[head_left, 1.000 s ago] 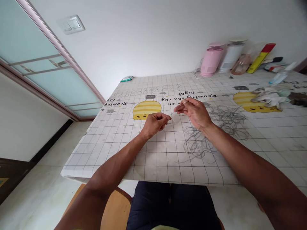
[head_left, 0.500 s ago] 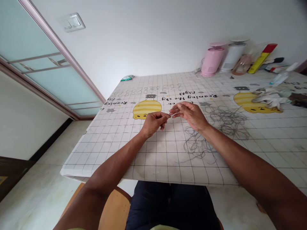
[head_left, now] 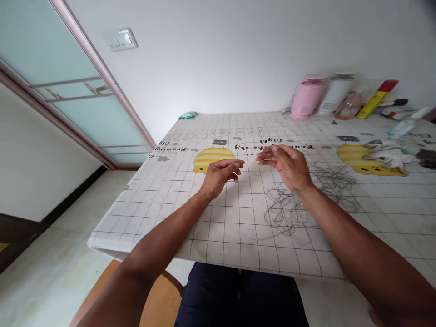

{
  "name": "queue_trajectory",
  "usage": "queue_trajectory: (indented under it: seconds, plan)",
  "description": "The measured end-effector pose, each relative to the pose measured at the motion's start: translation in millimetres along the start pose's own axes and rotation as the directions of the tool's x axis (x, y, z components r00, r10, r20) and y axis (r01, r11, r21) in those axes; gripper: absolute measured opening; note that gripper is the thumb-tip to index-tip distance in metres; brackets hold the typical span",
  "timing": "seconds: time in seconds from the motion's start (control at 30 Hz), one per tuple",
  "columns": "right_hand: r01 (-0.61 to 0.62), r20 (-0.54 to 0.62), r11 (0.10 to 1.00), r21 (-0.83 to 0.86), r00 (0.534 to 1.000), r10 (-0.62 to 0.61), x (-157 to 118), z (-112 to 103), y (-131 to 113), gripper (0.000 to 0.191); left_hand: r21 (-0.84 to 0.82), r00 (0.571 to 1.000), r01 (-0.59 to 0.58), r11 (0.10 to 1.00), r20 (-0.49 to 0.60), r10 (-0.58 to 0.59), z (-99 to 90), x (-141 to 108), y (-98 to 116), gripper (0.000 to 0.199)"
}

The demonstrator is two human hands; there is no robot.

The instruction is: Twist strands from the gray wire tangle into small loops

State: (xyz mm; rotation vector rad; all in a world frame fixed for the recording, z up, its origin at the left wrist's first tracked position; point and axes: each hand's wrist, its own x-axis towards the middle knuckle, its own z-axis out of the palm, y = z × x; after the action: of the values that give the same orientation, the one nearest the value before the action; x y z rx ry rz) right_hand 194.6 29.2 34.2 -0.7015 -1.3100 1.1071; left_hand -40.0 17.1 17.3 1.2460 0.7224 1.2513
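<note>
My left hand (head_left: 223, 176) hovers over the grid-patterned tablecloth with thumb and forefinger pinched together; whatever sits between the tips is too fine to make out. To its right, my right hand (head_left: 286, 164) is raised with its fingers apart and nothing visible in them. A gap separates the two hands. Below and beside the right hand lies a loose tangle of thin grey wire-like strands (head_left: 284, 212), which spreads behind the right wrist to a denser heap (head_left: 335, 179). Toward the back of the table runs a row of small looped strands (head_left: 218, 132).
Along the wall stand a pink cylindrical device (head_left: 306, 100), a white one (head_left: 335, 95) and a yellow-and-red box (head_left: 377, 100). Cloth gloves (head_left: 388, 154) and a clear bottle (head_left: 407, 125) are at the right. A green packet (head_left: 188, 116) lies at the back left corner.
My right hand has moved right, away from the left hand, and the fingertips that were nearly touching are now apart. The view has shifted slightly.
</note>
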Motion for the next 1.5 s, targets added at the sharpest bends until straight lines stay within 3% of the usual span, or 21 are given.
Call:
queue_trajectory:
  seconds: [0.3, 0.53, 0.73, 1.23, 1.5]
  plan:
    - [-0.007, -0.002, 1.000, -0.017, 1.000, 0.007, -1, 2, -2, 0.041, -0.023, 0.988, -0.086, 0.996, 0.123, 0.088, 6.2, -8, 9, 0.016]
    - [-0.005, -0.006, 0.999, -0.052, 1.000, 0.005, -4, 8, -5, 0.040, -0.085, 0.964, -0.076, 0.993, 0.247, 0.095, 10.0, -14, 18, 0.018]
    - [-0.009, 0.003, 0.997, -0.072, 1.000, 0.009, -4, 7, -3, 0.039, -0.083, 0.959, -0.060, 0.995, 0.271, 0.080, 11.3, -17, 24, 0.028]
    - [0.018, -0.004, 0.997, -0.079, 1.000, -0.019, -4, 8, -4, 0.039, -0.043, 0.963, -0.051, 0.998, 0.262, 0.060, 9.5, -16, 21, 0.021]
    - [-0.001, -0.019, 0.994, -0.114, 1.000, -0.001, -5, 11, -9, 0.047, 0.017, 0.973, -0.025, 1.000, 0.230, 0.020, 11.6, -16, 23, 0.034]
